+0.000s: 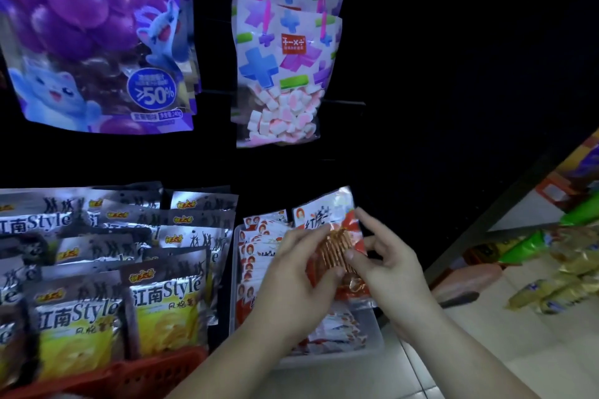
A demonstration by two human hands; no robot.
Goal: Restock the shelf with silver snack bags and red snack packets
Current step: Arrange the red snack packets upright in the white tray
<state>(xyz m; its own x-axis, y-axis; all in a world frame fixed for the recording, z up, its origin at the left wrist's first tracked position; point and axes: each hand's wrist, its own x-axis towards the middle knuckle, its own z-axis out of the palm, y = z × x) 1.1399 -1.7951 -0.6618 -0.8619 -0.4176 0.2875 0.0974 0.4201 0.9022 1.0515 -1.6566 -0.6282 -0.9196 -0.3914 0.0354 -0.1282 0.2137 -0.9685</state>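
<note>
"How is the light?"

"Dim. The shelf back (453,74) is almost black, with no detail in it. Light reaches the packs from the viewer's side, so only their fronts are lit."

"Any glare?"

"White flare on the silver bags (97,253), mostly along their tops, and on the foil top of the red packet (327,207). The purple bag (90,36) shines with a bluish cast."

"The brightest part?"

"The pale floor (486,350) at lower right."

"And sharpness?"

"Soft all over. Large print near the middle can be read. The yellow packs (557,288) at the right edge are smeared, and the right hand (393,269) blurs at the fingertips. Lines lean and stretch toward the edges."
</note>
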